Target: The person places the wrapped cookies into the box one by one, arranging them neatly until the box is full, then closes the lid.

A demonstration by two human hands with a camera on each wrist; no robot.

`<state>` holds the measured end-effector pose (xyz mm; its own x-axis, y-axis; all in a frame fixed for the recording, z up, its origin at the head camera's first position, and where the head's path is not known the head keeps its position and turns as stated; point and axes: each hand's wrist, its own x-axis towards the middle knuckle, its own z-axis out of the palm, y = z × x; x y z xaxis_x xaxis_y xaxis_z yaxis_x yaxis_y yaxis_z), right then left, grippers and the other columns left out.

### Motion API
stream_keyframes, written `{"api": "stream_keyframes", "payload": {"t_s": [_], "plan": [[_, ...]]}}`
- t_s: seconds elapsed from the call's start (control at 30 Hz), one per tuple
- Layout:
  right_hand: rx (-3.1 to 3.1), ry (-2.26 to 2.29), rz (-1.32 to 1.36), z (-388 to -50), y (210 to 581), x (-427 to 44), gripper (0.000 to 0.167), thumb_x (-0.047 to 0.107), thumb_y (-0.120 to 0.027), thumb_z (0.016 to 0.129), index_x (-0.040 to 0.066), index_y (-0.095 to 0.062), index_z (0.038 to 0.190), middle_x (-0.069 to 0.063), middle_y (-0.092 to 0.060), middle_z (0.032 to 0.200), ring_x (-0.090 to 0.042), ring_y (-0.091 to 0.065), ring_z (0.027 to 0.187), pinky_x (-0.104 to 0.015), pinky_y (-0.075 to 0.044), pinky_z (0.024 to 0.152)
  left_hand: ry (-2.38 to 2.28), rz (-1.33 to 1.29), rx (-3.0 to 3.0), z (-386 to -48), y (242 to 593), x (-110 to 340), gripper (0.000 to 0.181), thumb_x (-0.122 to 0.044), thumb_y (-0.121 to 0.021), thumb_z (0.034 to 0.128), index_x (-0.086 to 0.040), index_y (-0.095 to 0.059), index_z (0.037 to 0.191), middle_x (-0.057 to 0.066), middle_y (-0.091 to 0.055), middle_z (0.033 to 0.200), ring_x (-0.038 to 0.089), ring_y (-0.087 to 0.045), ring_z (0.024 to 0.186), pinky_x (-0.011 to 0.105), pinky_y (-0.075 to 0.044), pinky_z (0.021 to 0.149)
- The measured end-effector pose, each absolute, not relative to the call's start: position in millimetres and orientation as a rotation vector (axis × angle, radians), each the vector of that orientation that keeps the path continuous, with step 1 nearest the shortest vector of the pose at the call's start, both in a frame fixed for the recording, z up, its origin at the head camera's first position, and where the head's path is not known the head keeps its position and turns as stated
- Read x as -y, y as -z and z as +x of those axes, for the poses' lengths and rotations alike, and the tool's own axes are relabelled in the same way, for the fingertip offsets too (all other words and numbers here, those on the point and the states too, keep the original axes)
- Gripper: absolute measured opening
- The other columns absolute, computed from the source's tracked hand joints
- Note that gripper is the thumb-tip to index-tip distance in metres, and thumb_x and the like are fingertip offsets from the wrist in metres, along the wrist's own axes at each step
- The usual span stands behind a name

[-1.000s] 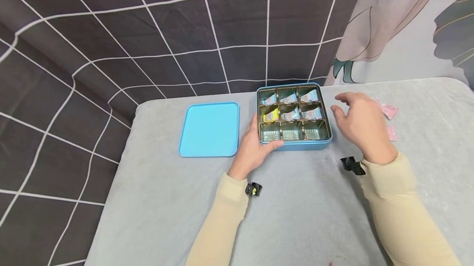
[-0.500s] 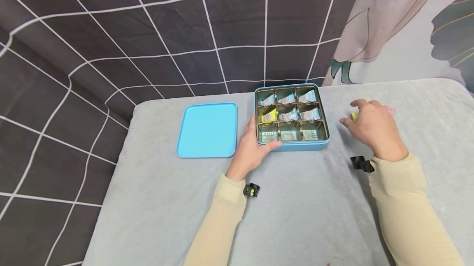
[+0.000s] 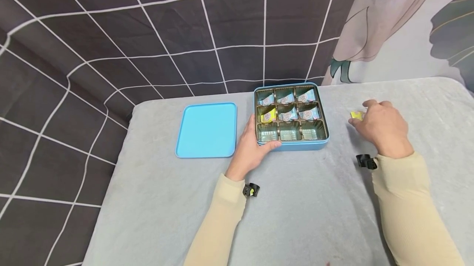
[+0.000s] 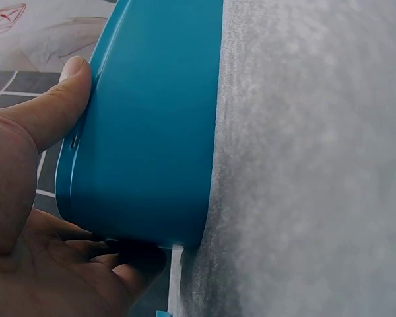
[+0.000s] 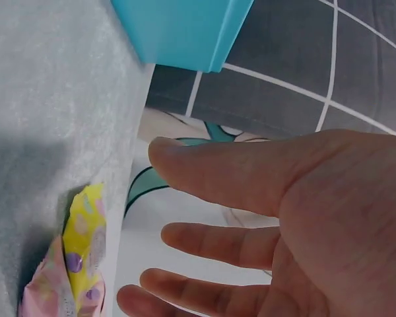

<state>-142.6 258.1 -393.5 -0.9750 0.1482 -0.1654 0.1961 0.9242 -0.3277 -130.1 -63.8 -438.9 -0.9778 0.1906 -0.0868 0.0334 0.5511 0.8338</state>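
Note:
My left hand holds the near left corner of a blue box. Its thumb presses the front rim and its fingers lie along the left side. Inside, a divided tray carries blue-wrapped candies and one yellow-wrapped candy in the back and middle rows; the front row is bare. To the right, my right hand hovers with fingers loosely bent and apart. Under it lies another yellow candy, partly covered. In the right wrist view, a pink candy lies against that yellow wrapper, below the fingers.
A blue lid lies flat on the grey cloth-covered table, left of the box. A dark checked curtain hangs right behind the table. A pale patterned curtain hangs at the back right.
My right hand has moved right, away from the box and over the loose candies. A yellow candy now shows beside its fingers, while the pink ones are covered. The left hand stays on the box.

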Motion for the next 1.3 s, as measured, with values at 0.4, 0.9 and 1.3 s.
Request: {"api": "stream_keyframes", "payload": {"t_s": [0.4, 0.9, 1.3], "plan": [[-2.889, 0.513, 0.233, -149.2, 403.6, -262.2, 0.062, 0.029, -0.065, 0.090, -0.010, -0.045, 0.135, -0.047, -0.041, 0.127, -0.065, -0.037, 0.120, -0.071, -0.043, 0.080, -1.398, 0.189, -2.612, -130.8, 439.2, 65.8, 0.112, -0.047, -0.081, 0.0837, -0.009, -0.011, 0.162, 0.010, -0.017, 0.167, 0.023, -0.019, 0.151, 0.043, -0.024, 0.120], [-2.941, 0.499, 0.094, -155.3, 415.2, -256.8, 0.053, 0.023, -0.062, 0.091, -0.006, -0.052, 0.133, -0.039, -0.054, 0.123, -0.054, -0.040, 0.120, -0.070, -0.044, 0.079, -1.387, 0.190, -2.610, -130.4, 438.3, 65.8, 0.112, -0.048, -0.080, 0.0837, -0.009, -0.011, 0.162, 0.009, -0.018, 0.167, 0.022, -0.020, 0.151, 0.043, -0.025, 0.120], [-3.043, 0.607, 0.114, -153.8, 423.3, -247.4, 0.020, 0.012, -0.063, 0.088, -0.005, -0.066, 0.099, -0.034, -0.053, 0.107, -0.059, -0.051, 0.100, -0.065, -0.045, 0.070, -1.380, 0.181, -2.610, -130.5, 438.5, 65.4, 0.112, -0.048, -0.080, 0.0842, -0.010, -0.010, 0.163, 0.009, -0.017, 0.167, 0.022, -0.019, 0.152, 0.043, -0.025, 0.120]]}}
